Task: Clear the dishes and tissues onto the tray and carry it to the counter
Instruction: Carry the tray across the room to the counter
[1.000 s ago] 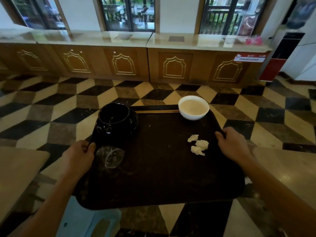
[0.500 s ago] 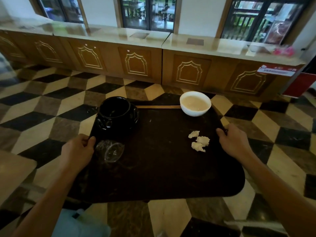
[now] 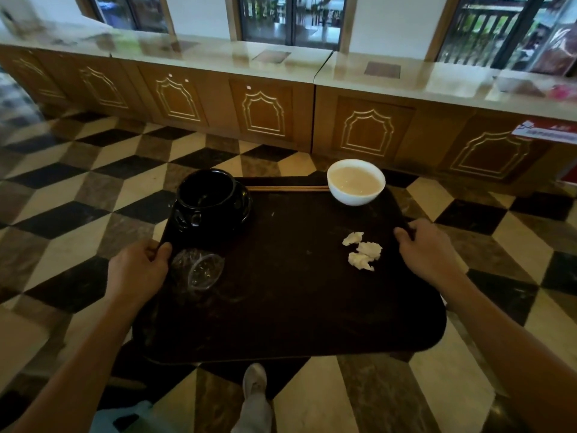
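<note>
A dark brown tray (image 3: pixel 287 307) is held level above the floor. My left hand (image 3: pixel 137 273) grips its left edge and my right hand (image 3: pixel 429 254) grips its right edge. On the tray stand a black pot (image 3: pixel 209 203) at the far left and a white bowl (image 3: pixel 356 181) of pale liquid at the far right. A pair of chopsticks (image 3: pixel 287 189) lies between them along the far rim. A clear plastic cup (image 3: pixel 199 271) lies on its side by my left hand. Three crumpled tissues (image 3: pixel 363 251) sit near my right hand.
A long wooden counter (image 3: pixel 281 85) with a pale glossy top runs across the view ahead, under windows. The floor (image 3: pixel 93 195) is checkered in black, grey and cream tiles. My shoe (image 3: pixel 254 382) shows below the tray's near edge.
The counter has come closer and larger in view as I walk toward it with the tray. The table corners at the sides have dropped out of sight. Both hands keep their grip.
</note>
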Available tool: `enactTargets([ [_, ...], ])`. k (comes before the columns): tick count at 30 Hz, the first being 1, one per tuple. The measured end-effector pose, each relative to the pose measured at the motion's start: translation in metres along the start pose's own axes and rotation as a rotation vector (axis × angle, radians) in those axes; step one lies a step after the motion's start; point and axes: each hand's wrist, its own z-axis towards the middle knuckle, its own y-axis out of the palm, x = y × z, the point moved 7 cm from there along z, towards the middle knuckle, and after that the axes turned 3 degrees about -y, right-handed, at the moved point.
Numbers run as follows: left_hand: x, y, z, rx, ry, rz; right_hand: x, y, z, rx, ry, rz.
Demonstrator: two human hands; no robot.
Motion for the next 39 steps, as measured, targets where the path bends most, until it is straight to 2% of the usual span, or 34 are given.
enactTargets([
  [19, 0.038, 0.019, 0.27, 0.003, 0.075, 0.006, -0.115, 0.07, 0.191, 0.11, 0.026, -0.024],
  [24, 0.05, 0.031, 0.318, -0.023, 0.072, -0.004, -0.133, 0.087, 0.241, 0.102, 0.024, -0.028],
  [39, 0.11, 0.088, 0.449, 0.058, 0.039, 0.006, -0.182, 0.109, 0.418, 0.031, -0.033, -0.027],
])
